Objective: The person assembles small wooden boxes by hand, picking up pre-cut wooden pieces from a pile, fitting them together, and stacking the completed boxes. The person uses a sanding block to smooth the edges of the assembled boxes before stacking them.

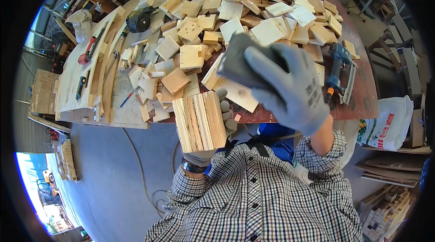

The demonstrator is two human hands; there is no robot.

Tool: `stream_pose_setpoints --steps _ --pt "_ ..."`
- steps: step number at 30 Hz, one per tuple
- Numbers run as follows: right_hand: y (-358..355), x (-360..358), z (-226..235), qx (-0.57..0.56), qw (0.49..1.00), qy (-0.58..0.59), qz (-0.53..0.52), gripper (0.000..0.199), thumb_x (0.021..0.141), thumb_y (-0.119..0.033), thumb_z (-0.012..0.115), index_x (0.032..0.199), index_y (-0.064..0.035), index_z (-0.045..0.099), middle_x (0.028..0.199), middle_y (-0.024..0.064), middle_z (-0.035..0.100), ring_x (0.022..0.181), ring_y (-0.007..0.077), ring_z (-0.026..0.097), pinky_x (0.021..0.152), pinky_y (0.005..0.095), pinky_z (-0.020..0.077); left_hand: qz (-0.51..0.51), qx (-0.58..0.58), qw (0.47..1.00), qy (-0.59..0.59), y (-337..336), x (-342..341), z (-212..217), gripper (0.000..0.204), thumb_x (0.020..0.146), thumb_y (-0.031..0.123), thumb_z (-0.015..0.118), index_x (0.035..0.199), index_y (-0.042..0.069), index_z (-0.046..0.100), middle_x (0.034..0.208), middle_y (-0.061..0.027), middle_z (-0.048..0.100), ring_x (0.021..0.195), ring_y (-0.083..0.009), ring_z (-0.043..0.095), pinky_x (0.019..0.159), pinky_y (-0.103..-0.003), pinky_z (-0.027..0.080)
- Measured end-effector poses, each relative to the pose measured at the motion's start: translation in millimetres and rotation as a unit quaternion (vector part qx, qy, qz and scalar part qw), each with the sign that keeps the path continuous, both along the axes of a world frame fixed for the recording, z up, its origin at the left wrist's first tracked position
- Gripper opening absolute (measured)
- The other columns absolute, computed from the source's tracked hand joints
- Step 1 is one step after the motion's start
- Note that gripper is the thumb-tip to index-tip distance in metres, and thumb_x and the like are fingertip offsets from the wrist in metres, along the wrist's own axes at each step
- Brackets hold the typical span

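My left hand (227,116), in a grey glove, is closed around a wooden block (199,123) built of several layered pieces. It holds the block up in front of my body, just off the table's near edge, with the layered edges facing up. My right hand (297,90), gloved too, grips a dark grey sanding block (247,63) with its thumb and fingers around the sides. The sanding block is in the air, above and to the right of the wooden block, and the two are apart. The underside of the sanding block is hidden.
A large heap of cut wooden pieces (231,11) covers the dark red table (362,101). On the right lies a blue nail gun (336,67). To the left are long boards (93,88), a red-handled tool (87,51) and a black tool (138,21). A white sack (385,122) stands right.
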State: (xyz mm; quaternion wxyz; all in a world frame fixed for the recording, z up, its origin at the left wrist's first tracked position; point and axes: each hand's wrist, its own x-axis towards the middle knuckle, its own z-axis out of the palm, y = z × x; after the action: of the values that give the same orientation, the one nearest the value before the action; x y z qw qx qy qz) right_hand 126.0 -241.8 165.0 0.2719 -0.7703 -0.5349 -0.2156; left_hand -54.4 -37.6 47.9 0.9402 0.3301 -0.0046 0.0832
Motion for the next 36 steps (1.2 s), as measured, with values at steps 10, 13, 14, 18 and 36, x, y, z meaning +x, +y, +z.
stream_pose_setpoints --steps 10,13,14,18,36 --pt "9.9 -63.4 -12.1 0.014 0.977 0.063 0.204 0.048 0.098 -0.045 0.067 0.141 -0.023 0.063 0.121 0.0153 0.056 0.107 0.0306 0.058 0.094 0.0486 0.046 0.14 0.199 0.963 0.119 6.2 -2.7 6.0 0.065 0.114 0.052 0.04 0.158 0.005 0.046 0.148 -0.0191 0.061 0.131 -0.0324 0.063 0.115 -0.051 0.051" --pt "24.9 -16.0 -29.3 0.017 0.991 0.084 0.102 0.053 0.104 -0.048 0.06 0.145 -0.0134 0.06 0.122 0.0189 0.057 0.111 0.0355 0.057 0.097 0.0484 0.0458 0.064 -0.175 0.978 0.092 -0.3 2.3 10.2 0.059 0.113 0.046 0.051 0.157 0.007 0.047 0.148 -0.0148 0.061 0.134 -0.0316 0.062 0.114 -0.057 0.052" --pt "32.4 -3.6 -29.7 0.03 0.989 0.128 0.071 0.056 0.103 -0.049 0.061 0.147 -0.0135 0.059 0.123 0.0206 0.058 0.109 0.037 0.056 0.097 0.0483 0.0456 0.06 -0.201 0.97 0.119 -3.4 1.9 15.3 0.058 0.113 0.045 0.052 0.157 0.008 0.047 0.15 -0.0137 0.059 0.135 -0.0326 0.062 0.112 -0.06 0.052" --pt "17.2 -36.7 -29.0 0.047 0.978 0.094 0.18 0.052 0.099 -0.049 0.067 0.139 -0.0152 0.066 0.128 0.0218 0.059 0.113 0.0385 0.06 0.096 0.0503 0.05 0.067 -0.17 0.98 0.084 0.4 4.4 21.4 0.061 0.112 0.049 0.051 0.156 0.006 0.05 0.151 -0.0154 0.061 0.131 -0.0329 0.065 0.114 -0.055 0.052" --pt "-40.6 -15.1 -21.2 0.013 0.924 0.267 0.274 0.072 0.099 -0.043 0.07 0.156 -0.0013 0.054 0.132 0.028 0.058 0.116 0.0402 0.061 0.103 0.0476 0.0497 0.334 0.655 0.678 -0.002 5.7 -0.5 45.9 0.113 0.087 0.079 0.071 0.154 -0.01 0.049 0.131 -0.0184 0.062 0.123 -0.0299 0.056 0.108 -0.043 0.046"
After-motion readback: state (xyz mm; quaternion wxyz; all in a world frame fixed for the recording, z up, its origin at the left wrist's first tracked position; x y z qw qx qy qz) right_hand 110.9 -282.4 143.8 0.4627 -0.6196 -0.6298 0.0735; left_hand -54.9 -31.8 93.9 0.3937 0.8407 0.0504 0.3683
